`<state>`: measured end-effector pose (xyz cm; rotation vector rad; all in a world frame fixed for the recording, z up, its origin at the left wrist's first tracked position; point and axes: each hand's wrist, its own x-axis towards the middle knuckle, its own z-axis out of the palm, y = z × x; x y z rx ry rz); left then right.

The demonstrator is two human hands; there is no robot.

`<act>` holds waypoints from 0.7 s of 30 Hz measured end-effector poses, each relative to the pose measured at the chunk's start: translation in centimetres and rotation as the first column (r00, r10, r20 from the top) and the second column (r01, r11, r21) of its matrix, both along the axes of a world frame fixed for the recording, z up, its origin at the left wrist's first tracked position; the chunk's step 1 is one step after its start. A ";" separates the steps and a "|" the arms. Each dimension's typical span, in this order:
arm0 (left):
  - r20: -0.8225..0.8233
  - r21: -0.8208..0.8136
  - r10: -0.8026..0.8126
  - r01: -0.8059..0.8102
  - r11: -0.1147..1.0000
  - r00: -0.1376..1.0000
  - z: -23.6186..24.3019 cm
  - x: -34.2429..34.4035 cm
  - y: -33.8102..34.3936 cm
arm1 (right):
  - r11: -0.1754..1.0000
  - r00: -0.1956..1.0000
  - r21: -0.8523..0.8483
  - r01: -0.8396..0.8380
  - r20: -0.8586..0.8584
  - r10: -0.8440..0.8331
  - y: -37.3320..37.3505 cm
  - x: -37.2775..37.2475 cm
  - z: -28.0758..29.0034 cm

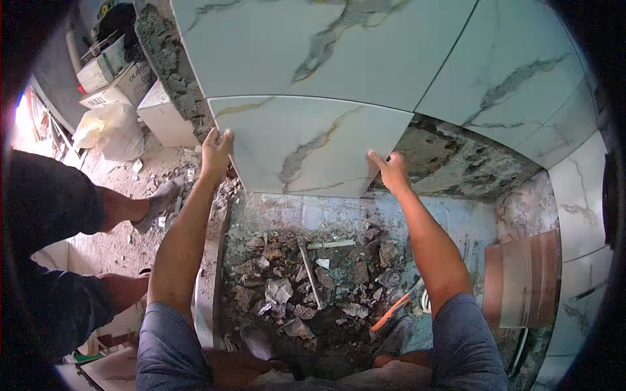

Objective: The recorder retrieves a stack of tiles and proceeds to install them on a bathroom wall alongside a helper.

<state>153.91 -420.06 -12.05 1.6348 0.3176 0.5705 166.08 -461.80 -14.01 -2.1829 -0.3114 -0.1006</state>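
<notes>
A white marble-patterned tile (261, 140) with grey and gold veins stands against the wall below a row of fitted tiles (261, 52). My left hand (216, 156) grips its left edge, fingers partly hidden behind it. On the right edge, my right hand (391, 171) holds it with the thumb on the front face. The tile's top edge lies close along the lower edge of the tiles above. To its right, rough bare wall (450, 156) shows grey mortar patches.
Rubble (280, 290) covers the floor between my feet, with a long thin bar (309, 270) and an orange-handled tool (391, 311) in it. A brown striped panel (521, 280) leans at right. Another person's legs (117, 205), boxes (124, 85) and a plastic bag (111, 130) are at left.
</notes>
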 end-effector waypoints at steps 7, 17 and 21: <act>0.062 -0.057 -0.047 0.050 0.997 0.997 -0.2 0.2 0.0 | 0.998 0.999 -0.053 0.031 -0.038 -0.033 -0.2 -0.4 0.8; -0.027 0.032 -0.010 0.011 0.999 1.000 0.6 -0.3 -0.2 | 0.994 0.998 -0.093 0.058 -0.001 -0.058 0.3 -0.4 0.8; 0.000 -0.040 -0.016 0.016 0.999 1.000 0.2 -0.1 0.3 | 0.996 0.996 -0.050 0.073 0.047 -0.070 0.4 -0.3 0.1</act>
